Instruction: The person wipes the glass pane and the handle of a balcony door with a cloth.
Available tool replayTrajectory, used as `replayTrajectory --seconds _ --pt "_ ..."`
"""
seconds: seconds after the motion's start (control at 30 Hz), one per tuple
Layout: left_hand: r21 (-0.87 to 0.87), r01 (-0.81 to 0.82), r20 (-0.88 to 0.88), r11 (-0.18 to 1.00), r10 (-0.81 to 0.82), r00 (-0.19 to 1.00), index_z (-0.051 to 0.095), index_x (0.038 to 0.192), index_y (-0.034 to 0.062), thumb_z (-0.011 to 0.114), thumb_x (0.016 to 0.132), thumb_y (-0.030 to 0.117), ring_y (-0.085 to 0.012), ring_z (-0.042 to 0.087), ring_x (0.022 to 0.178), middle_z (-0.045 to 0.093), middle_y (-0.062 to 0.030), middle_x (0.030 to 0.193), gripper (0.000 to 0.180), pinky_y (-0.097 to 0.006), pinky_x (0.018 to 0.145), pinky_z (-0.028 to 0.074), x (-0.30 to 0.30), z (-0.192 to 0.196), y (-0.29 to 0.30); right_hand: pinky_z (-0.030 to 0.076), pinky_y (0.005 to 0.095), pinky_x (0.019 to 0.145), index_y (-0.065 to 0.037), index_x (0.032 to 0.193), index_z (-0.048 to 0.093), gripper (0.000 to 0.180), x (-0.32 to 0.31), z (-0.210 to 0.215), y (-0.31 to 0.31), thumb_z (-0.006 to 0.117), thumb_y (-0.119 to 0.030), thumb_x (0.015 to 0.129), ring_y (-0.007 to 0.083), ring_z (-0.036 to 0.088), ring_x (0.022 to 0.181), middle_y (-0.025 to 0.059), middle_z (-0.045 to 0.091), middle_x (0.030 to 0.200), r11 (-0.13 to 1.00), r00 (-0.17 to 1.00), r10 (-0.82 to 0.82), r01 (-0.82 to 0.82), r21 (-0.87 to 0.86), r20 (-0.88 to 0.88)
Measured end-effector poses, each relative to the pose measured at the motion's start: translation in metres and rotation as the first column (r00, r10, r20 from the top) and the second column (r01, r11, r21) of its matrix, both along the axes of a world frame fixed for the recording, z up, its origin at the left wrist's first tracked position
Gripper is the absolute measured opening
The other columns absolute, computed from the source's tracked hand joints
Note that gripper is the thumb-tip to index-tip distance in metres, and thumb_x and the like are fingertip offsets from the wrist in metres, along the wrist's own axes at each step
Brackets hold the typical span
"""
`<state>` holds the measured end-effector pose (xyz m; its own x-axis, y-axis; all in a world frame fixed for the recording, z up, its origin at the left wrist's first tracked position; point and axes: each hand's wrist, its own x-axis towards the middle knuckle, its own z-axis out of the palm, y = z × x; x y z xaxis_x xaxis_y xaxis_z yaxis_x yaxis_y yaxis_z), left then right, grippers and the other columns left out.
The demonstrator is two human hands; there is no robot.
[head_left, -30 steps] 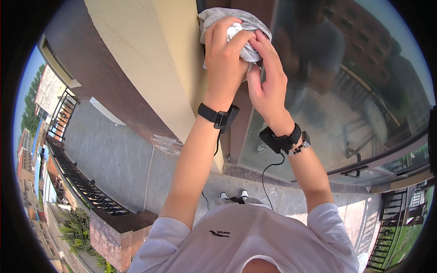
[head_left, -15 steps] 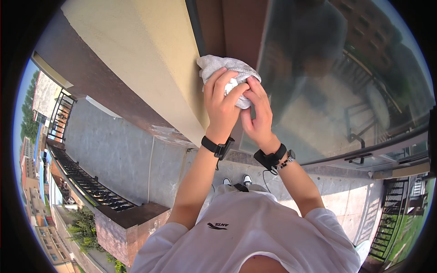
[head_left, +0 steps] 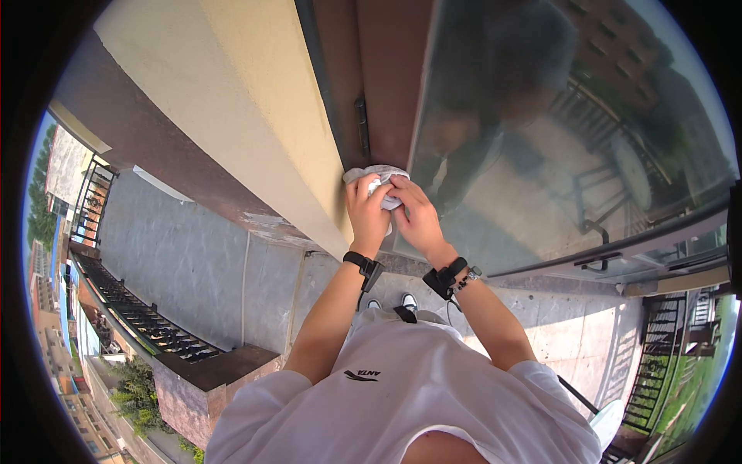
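Note:
A crumpled grey-white cloth (head_left: pixel 379 172) is bunched against the brown door frame (head_left: pixel 386 77), low down beside the cream wall. My left hand (head_left: pixel 367 213) grips its left side with the fingers curled over it. From the right, my right hand (head_left: pixel 417 216) presses and holds the same cloth, fingers close to those of the left. Just above the cloth, a dark handle (head_left: pixel 362 127) is fixed to the frame. To the right of my hands stretches a large glass pane (head_left: pixel 525 193) full of reflections. Black straps circle both wrists.
A cream wall (head_left: pixel 239 100) with a dark lower band rises on the left. Black railings (head_left: pixel 147 309) edge the grey paved floor (head_left: pixel 178 255). At the right are door handles (head_left: pixel 599 263) and another railing (head_left: pixel 661 363). A pale round tabletop (head_left: pixel 608 421) shows at the lower right.
Both hands have moved down the frame with the cloth, toward my body. The dark handle on the frame, out of sight before, now shows above them.

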<state>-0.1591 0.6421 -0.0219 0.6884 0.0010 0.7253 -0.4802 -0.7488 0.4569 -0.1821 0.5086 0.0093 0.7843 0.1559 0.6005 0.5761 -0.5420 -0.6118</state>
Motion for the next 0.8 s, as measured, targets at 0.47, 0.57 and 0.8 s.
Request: replayTrajectory --seconds 0.47,0.57,0.8 --pt "-0.138 -0.084 0.341 0.987 0.127 0.932 0.077 0.103 0.0165 0.080 0.073 0.004 -0.0334 0.050 0.119 0.060 -0.0021 0.129 0.033 -0.045 0.099 0.048 0.036 0.069 -0.008 0.049 0.0471 0.112 0.001 0.114 0.067 0.035 0.029 0.073 0.001 0.061 0.009 0.081 0.0407 0.058 0.136 0.0208 0.064 0.142 0.997 0.968 0.081 -0.078 -0.020 0.238" --pt "-0.161 -0.014 0.099 0.987 0.030 0.995 0.076 0.098 0.0139 0.079 0.073 0.001 -0.0342 0.052 0.117 0.061 -0.0028 0.121 0.029 -0.046 0.098 0.049 0.016 0.019 -0.003 0.048 0.0474 0.113 0.001 0.113 0.069 0.033 0.019 0.019 0.001 0.061 0.009 0.082 0.0409 0.058 0.136 0.0224 0.064 0.142 0.995 0.990 0.103 -0.102 -0.022 0.101" --pt "-0.169 0.116 0.424 0.979 -0.034 0.905 0.075 0.094 0.0143 0.082 0.068 0.002 -0.0325 0.059 0.121 0.064 -0.0043 0.121 0.030 -0.044 0.100 0.052 0.003 0.096 0.008 0.039 0.0502 0.120 0.004 0.119 0.069 0.040 -0.003 0.064 0.019 0.056 0.013 0.083 0.0450 0.049 0.145 0.0275 0.056 0.151 0.997 0.940 0.027 -0.051 0.062 0.340"
